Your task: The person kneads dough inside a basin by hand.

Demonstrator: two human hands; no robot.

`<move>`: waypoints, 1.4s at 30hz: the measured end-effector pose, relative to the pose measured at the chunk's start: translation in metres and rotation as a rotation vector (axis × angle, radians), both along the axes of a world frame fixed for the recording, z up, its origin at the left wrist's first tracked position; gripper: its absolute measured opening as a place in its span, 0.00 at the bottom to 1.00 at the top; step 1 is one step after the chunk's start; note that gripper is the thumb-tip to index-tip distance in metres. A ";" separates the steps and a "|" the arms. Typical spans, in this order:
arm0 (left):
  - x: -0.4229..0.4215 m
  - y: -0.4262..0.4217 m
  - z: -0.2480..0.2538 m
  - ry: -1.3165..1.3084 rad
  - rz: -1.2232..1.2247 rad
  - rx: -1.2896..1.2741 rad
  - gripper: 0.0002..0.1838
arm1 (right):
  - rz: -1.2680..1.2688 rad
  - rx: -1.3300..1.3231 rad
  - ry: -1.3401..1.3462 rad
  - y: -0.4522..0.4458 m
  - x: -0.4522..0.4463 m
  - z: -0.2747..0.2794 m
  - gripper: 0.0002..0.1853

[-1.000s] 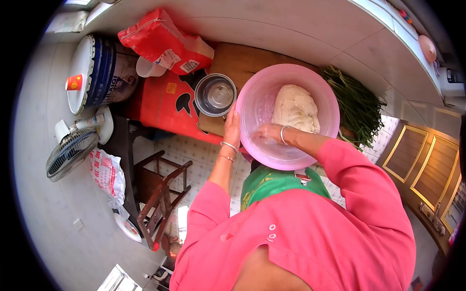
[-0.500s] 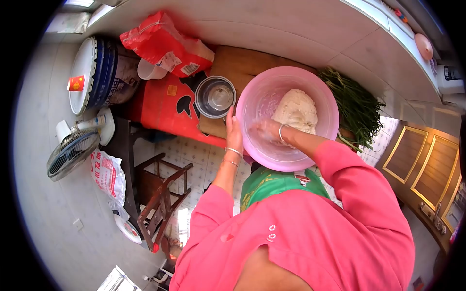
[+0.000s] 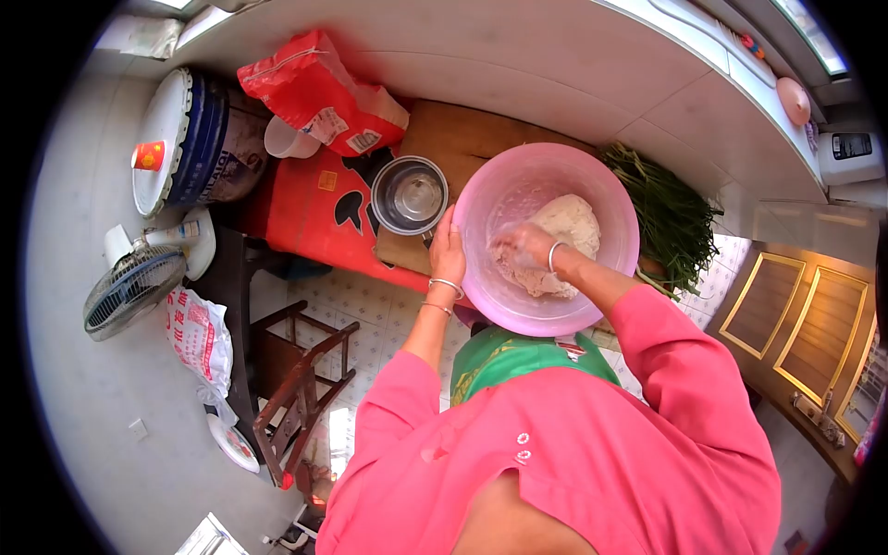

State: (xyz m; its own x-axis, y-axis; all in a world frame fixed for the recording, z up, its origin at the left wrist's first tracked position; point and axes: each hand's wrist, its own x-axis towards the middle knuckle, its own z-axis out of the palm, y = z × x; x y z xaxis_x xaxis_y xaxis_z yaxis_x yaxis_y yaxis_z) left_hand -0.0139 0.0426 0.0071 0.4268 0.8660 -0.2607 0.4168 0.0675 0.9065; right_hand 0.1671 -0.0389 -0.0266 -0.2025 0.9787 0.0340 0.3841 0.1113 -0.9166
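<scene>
A large pink bowl (image 3: 618, 199) rests at the table's front edge with a pale lump of dough (image 3: 569, 222) inside. My left hand (image 3: 448, 248) grips the bowl's left wall, fingers along the outside and near the rim. Inside the bowl, my right hand (image 3: 525, 244) is on the dough's left part; its fingers are smeared by motion. Just left of the bowl stands a round metal pot (image 3: 409, 195) on a brown board (image 3: 444, 127).
Green stalks (image 3: 661, 217) lie right of the bowl. A red bag (image 3: 324, 92), a white cup (image 3: 289, 139) and a large bucket (image 3: 208, 139) stand at the back left. A fan (image 3: 134, 282) and a wooden chair (image 3: 305, 393) are lower left.
My right hand has moved onto the dough from the bowl's left side, and the dough now spreads further toward the lower left. The view has shifted slightly. My left hand stays at the bowl.
</scene>
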 end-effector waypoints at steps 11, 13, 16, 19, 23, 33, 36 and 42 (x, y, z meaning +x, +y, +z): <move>0.019 -0.014 0.003 0.334 0.056 0.310 0.22 | 0.046 -0.332 -1.043 -0.033 0.025 0.029 0.28; 0.020 -0.014 0.003 0.339 0.058 0.285 0.22 | 0.050 -0.356 -1.021 -0.025 0.027 0.026 0.28; 0.022 -0.012 0.005 0.308 0.048 0.241 0.22 | 0.058 -0.405 -0.963 -0.009 0.030 0.022 0.28; 0.021 -0.010 0.004 0.306 0.013 0.217 0.22 | 0.065 -0.438 -0.909 0.005 0.032 0.015 0.27; 0.021 -0.008 0.002 0.273 -0.002 0.137 0.23 | 0.005 -0.383 -0.822 0.017 0.036 0.002 0.23; 0.022 -0.008 0.002 0.258 0.011 0.160 0.22 | -0.020 -0.356 -0.794 0.044 0.035 -0.014 0.20; 0.021 -0.009 0.003 0.239 0.019 0.176 0.22 | -0.106 -0.163 -0.875 0.044 0.030 -0.032 0.22; 0.017 -0.013 0.001 0.276 0.039 0.316 0.22 | 0.053 -0.430 -0.950 0.057 0.025 -0.006 0.24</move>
State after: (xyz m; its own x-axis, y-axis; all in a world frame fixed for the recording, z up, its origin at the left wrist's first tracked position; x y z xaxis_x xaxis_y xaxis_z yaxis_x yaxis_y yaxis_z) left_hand 0.0027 0.0296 0.0078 0.3438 0.9357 -0.0797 0.6495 -0.1756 0.7398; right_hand 0.1922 0.0180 -0.0324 -0.0065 0.8596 -0.5109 0.9718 -0.1149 -0.2057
